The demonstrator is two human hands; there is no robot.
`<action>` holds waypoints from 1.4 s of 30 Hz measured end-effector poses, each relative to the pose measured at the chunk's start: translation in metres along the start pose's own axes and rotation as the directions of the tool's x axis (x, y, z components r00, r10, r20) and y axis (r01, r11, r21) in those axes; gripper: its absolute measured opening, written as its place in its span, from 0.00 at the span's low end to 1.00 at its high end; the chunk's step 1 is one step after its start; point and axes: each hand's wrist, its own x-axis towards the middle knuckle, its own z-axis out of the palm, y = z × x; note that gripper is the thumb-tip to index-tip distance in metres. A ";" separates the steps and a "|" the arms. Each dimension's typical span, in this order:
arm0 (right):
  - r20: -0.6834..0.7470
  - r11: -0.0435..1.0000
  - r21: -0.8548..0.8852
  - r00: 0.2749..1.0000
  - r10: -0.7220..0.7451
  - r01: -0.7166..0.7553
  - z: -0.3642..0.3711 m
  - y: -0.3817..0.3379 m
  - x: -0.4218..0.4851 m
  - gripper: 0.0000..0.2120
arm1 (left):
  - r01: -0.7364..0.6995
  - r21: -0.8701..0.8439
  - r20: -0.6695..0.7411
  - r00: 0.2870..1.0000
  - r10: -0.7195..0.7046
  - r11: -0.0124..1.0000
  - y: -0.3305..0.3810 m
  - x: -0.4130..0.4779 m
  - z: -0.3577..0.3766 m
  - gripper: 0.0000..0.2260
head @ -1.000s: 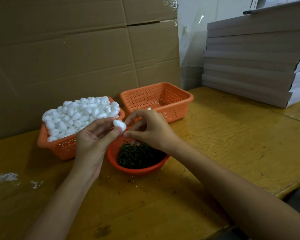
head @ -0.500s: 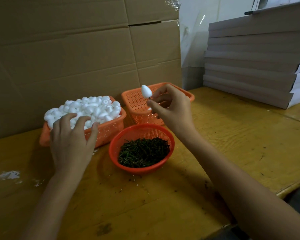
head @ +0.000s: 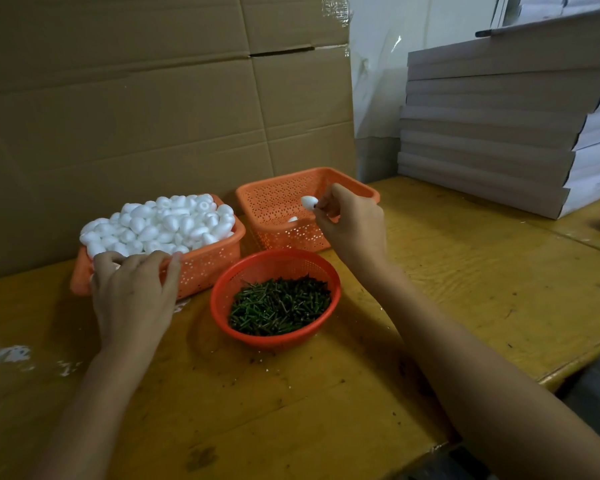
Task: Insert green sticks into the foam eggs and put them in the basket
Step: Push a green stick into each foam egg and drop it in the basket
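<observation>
Two bare forearms cross the lower part of the frame, one from the lower left corner and a broader-looking one from the lower right. Each is uncovered along the whole length that shows, from the frame edge up to the wrist. The left hand (head: 132, 296), left of centre, and the right hand (head: 355, 233), just above centre, are bare as well, with slim fingers and short nails, one nail catching the light at the left hand's rightmost fingertip.
</observation>
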 end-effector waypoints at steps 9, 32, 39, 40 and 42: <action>0.036 1.000 -0.015 0.999 0.011 -0.011 0.005 0.005 0.001 0.03 | -0.016 0.024 0.014 1.000 0.015 1.000 -0.001 0.001 0.001 0.20; 0.073 0.994 -0.108 0.997 -0.026 0.034 0.012 0.013 0.005 0.08 | -0.298 -0.274 -0.415 0.894 0.167 0.914 0.021 -0.006 -0.007 0.13; 0.056 0.995 -0.089 0.998 -0.040 0.045 0.013 0.015 0.005 0.09 | -0.483 -0.240 -0.384 0.844 0.375 0.842 0.030 -0.009 -0.008 0.12; 0.056 0.995 -0.089 0.998 -0.043 0.047 0.013 0.015 0.005 0.09 | -0.477 -0.269 -0.384 0.850 0.361 0.837 0.032 -0.010 -0.008 0.12; 0.044 0.995 -0.087 0.998 -0.050 0.054 0.012 0.014 0.004 0.08 | -0.456 -0.350 -0.376 0.868 0.324 0.818 0.034 -0.010 -0.008 0.13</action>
